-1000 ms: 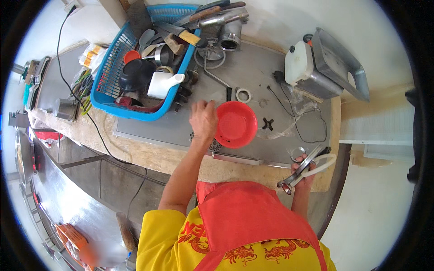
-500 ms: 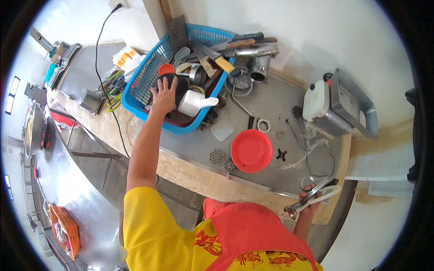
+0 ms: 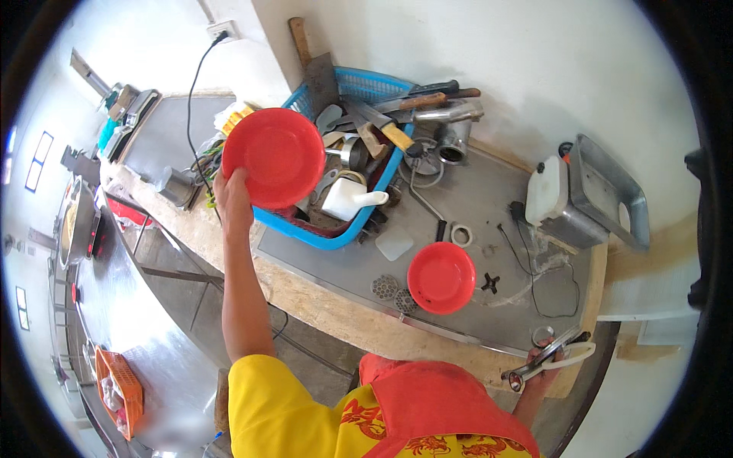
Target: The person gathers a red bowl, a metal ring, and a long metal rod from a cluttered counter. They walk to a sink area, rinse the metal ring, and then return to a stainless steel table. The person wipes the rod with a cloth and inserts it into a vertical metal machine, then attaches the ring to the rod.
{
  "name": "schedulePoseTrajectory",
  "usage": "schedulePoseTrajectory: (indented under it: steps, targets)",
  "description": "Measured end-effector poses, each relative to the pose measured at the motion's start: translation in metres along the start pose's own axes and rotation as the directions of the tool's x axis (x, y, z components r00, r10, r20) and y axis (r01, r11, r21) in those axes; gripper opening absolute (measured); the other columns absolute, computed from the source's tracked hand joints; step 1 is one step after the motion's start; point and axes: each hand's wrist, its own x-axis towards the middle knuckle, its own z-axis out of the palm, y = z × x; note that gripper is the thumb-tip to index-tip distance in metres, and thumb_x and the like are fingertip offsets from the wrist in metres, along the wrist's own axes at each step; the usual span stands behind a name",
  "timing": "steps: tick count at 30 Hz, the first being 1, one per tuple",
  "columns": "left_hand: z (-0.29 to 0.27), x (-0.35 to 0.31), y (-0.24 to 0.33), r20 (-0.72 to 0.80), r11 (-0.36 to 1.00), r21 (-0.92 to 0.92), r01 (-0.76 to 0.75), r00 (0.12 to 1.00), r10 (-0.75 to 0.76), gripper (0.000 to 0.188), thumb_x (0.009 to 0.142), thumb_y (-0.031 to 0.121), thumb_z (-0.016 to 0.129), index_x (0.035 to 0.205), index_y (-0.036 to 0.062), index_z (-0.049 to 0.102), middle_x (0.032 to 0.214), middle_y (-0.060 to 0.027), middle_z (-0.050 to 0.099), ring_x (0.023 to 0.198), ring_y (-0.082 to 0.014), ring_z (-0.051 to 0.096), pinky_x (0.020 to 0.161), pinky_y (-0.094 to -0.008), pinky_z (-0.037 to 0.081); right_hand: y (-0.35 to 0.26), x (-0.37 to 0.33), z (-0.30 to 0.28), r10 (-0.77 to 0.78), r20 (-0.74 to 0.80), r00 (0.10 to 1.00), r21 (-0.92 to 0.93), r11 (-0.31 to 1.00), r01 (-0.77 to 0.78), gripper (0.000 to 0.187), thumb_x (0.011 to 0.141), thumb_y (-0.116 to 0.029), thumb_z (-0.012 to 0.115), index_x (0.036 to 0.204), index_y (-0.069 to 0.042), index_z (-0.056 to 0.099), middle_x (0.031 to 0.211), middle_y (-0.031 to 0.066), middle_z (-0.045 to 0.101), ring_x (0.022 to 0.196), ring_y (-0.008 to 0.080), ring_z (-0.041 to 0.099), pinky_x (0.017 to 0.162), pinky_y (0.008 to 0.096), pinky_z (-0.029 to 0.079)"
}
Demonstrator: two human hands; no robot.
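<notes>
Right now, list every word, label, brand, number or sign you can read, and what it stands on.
No text reads clearly enough to quote.
Yellow shirt: red dragon print; no legible lettering.
White and yellow package: any print is too small to read.
Raised red bowl in the left hand: no lettering visible.

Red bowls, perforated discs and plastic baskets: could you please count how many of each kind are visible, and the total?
Red bowls: 2 (one in the left hand, one on the worktop)
Perforated discs: 2
Plastic baskets: 2 (one blue, one orange)
Total: 6
</notes>
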Motion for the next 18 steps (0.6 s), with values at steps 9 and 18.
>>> schedulePoseTrajectory:
  steps: [9,18]
  targets:
    - [0.176,-0.308,-0.064,0.619,0.874,0.486,-0.012,0.711,-0.334,0.041,0.086,0.008,0.061,0.123,-0.0087,0.059,0.115,-0.0298,0.065,0.110,-0.0378,0.065,0.096,-0.0458,0.051,0.009,0.003,0.040,-0.076,-0.131,0.988,0.009,0.997,0.078,0.035,0.086,-0.026,0.070,0.109,-0.002,0.062,0.096,0.0131,0.068,0.086,0.0283,0.067,0.064,0.0421,0.055]
    - [0.249,-0.382,-0.091,0.741,0.947,0.320,0.013,0.619,-0.259,0.037,0.087,0.014,0.065,0.116,-0.0074,0.055,0.102,-0.0319,0.062,0.097,-0.0486,0.062,0.083,-0.0520,0.049,0.000,-0.009,0.014,0.004,0.053,0.999,0.043,0.999,-0.006,0.034,0.086,-0.015,0.074,0.115,0.001,0.063,0.113,0.0112,0.064,0.102,0.0252,0.060,0.075,0.0379,0.050]
